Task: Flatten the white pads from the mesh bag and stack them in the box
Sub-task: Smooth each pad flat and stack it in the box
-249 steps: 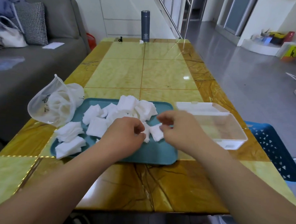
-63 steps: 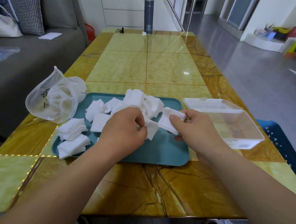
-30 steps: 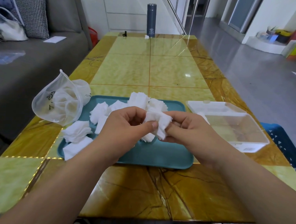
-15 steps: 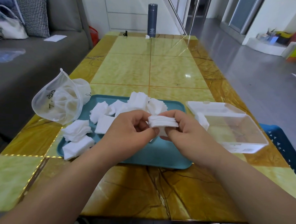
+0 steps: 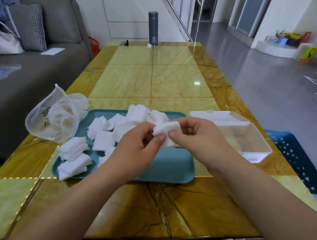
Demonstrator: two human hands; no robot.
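Note:
A small stack of white pads (image 5: pixel 166 132) is pinched between my left hand (image 5: pixel 135 151) and my right hand (image 5: pixel 198 139), held just above the teal tray (image 5: pixel 170 170). Both thumbs press on its near edge. Several more white pads (image 5: pixel 107 134) lie loose across the tray, and two bundles (image 5: pixel 73 155) sit at its left end. The mesh bag (image 5: pixel 53 119) lies open on the table to the left of the tray. The clear plastic box (image 5: pixel 243 139) stands to the right, its lid (image 5: pixel 213 115) folded back; I see no pads in it.
A dark flask (image 5: pixel 153 28) stands at the table's far end, with a small white scrap beside it. A grey sofa (image 5: pixel 30 76) runs along the left side. A blue crate (image 5: pixel 296 160) sits on the floor at the right, below the table edge.
The pads I hold are tilted up a little and squared between both thumbs compared with half a second ago. Earlier, each hand held a separate pad; they are now gathered together.

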